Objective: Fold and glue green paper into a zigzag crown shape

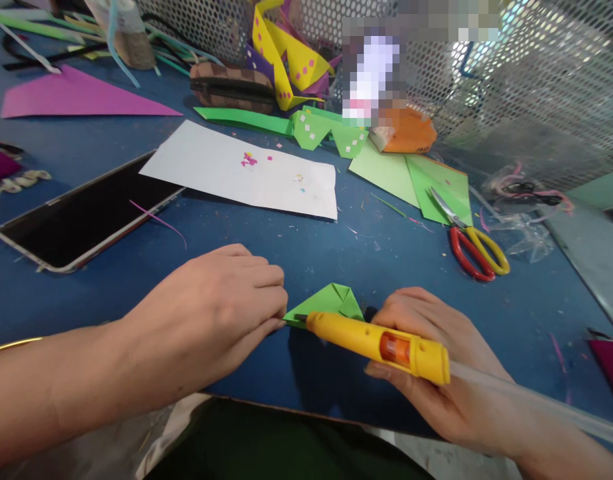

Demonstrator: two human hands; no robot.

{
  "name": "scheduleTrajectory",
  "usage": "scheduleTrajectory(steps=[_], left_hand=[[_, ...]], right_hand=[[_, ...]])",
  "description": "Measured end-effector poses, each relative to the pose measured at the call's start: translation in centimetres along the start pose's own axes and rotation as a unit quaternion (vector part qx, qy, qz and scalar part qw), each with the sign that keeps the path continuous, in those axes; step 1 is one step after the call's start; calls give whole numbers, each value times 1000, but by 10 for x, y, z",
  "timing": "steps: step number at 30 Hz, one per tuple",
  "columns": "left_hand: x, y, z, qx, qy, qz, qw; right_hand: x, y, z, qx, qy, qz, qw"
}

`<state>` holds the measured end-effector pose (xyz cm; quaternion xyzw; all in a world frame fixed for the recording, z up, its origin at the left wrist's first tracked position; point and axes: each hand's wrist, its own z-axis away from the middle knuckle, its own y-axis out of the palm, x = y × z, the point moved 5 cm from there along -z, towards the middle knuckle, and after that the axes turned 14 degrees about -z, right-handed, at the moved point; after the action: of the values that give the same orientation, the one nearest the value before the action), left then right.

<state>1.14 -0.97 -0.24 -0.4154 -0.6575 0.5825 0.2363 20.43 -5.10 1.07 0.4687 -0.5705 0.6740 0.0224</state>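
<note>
A yellow hot glue gun (366, 337) is in the grip of my right hand (431, 347), with a clear glue stick (531, 400) trailing out of its back end. Its dark nozzle points left and lies over a folded green paper piece (331, 300). My left hand (226, 300) pinches the left corner of that paper between thumb and fingers, close to the nozzle tip. Whether the nozzle touches the paper I cannot tell. The glue gun covers part of the paper's lower edge.
Red-and-yellow scissors (474, 243) rest by green paper sheets (434, 183) at right. Farther back are green paper glasses (311, 127), a white sheet (211, 170) with paper bits, a phone (86, 220), purple paper (86, 97), a checkered pouch (229, 87) and a yellow paper crown (291, 67).
</note>
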Motion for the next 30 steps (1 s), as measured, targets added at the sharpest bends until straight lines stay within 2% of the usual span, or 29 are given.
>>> scheduleTrajectory(steps=[5,14,20,23,25,28,30], left_hand=[[6,5,0,11,-54,19,998],[17,13,-5,94,-183,35,978],[21,14,-10,129,-208,49,968],[22,15,-10,131,-204,55,969],[24,16,-10,129,-205,58,968],[27,19,-9,135,-203,59,968],[28,20,-8,132,-198,57,970]], right_hand=[[-1,0,0,11,3,-14,1000],[-4,-7,3,-8,-11,-46,999],[-6,-12,2,-36,-1,-60,998],[-16,-15,5,-63,52,-101,992],[-26,-19,9,-87,102,-165,977],[-47,-33,18,-155,183,-247,939],[-64,-51,28,-224,223,-278,907]])
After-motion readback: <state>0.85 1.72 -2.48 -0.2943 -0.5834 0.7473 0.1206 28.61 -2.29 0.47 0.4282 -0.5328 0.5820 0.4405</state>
